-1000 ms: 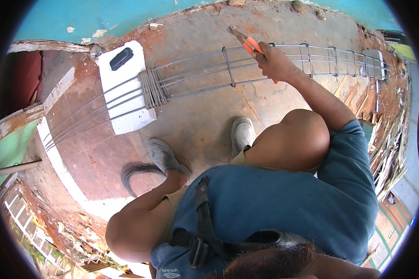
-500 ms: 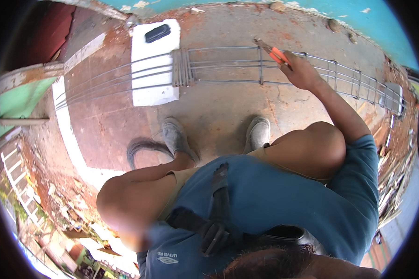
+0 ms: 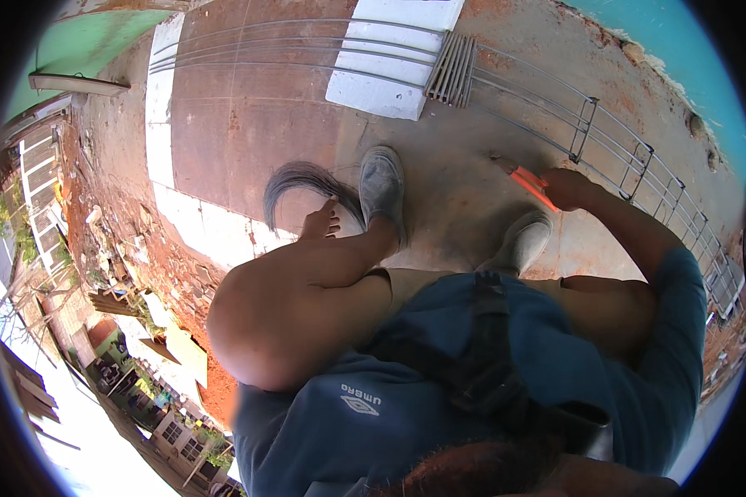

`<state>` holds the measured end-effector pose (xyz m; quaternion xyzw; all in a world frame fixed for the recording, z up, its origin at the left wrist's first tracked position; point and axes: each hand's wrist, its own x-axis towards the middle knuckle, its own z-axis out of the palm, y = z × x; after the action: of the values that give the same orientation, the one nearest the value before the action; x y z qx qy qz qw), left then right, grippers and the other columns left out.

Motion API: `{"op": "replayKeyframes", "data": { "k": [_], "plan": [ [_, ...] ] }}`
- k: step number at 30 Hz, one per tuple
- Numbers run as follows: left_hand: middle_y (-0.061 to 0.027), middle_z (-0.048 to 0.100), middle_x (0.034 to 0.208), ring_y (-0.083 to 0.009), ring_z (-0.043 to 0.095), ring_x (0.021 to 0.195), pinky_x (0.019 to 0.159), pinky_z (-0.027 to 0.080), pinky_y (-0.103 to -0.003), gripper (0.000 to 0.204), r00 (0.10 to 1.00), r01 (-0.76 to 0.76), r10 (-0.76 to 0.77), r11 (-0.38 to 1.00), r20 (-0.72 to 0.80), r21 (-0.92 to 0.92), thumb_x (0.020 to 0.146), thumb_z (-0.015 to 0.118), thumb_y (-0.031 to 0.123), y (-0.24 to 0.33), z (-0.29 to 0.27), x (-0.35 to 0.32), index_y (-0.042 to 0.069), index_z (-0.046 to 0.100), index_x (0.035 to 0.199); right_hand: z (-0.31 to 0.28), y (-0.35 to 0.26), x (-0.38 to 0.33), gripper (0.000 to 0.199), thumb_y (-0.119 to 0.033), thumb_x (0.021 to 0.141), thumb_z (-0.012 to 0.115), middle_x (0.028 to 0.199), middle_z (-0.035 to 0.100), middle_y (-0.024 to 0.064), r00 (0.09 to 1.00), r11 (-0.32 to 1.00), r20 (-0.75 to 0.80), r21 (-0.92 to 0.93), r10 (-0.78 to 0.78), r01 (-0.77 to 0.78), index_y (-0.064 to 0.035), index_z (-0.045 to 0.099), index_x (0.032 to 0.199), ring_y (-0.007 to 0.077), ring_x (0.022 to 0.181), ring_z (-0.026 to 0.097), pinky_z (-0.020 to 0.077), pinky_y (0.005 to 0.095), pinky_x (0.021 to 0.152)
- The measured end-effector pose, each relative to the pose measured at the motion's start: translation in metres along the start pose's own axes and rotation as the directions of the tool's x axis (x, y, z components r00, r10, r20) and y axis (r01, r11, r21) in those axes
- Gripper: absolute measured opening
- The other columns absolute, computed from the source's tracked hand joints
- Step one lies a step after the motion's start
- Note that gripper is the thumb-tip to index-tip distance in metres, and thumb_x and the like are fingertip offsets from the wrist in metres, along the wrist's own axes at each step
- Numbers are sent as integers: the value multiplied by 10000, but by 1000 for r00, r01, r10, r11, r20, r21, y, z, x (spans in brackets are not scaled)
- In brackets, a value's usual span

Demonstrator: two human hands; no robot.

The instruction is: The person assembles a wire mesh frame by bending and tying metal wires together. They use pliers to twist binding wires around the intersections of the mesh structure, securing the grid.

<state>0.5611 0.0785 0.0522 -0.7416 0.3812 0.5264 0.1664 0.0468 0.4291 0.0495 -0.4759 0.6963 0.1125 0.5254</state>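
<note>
- Since the earlier frame, the right hand (image 3: 574, 187) has come off the rebar cage and drawn nearer the feet, while the left hand (image 3: 322, 222) has come down to a curved bundle of tie wire (image 3: 297, 178).
- Right hand, right of centre, is closed around orange-handled pliers (image 3: 524, 178), whose tip points toward the upper left, near the concrete floor (image 3: 456, 190).
- Left hand, left of centre, has its fingers narrowed at the end of the bundle; whether they grip a strand, I cannot tell.
- Long rebar cage (image 3: 593, 124) crosses the upper frame, with a stack of stirrups (image 3: 452, 70) beside a white slab (image 3: 389, 58).
- Two grey shoes (image 3: 381, 182) stand between the hands.
- Judged step: fetching wire. Next calls for pulling one strand free and carrying it to a stirrup joint.
</note>
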Motion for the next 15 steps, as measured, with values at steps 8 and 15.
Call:
{"op": "replayKeyframes", "data": {
  "k": [8,15],
  "plan": [
    [-123,712,1041,-226,718,875,740,588,-380,807,967,-228,230,973,-113,35,894,844,633,-37,42,20,-69,690,1262,-32,-107,33,335,-261,1038,644,1306,689,196,961,957,-75,-139,-267,255,-50,642,1298,401,1239,666,545,536,1045],
    [-162,734,992,-264,715,781,703,612,-410,745,975,-81,128,967,-183,243,925,792,602,0,53,6,-99,712,1165,-44,-155,29,284,-256,1035,634,1233,732,216,847,874,-254,10,-467,485,-38,692,1208,412,1180,698,535,537,1029]
  ]
}}
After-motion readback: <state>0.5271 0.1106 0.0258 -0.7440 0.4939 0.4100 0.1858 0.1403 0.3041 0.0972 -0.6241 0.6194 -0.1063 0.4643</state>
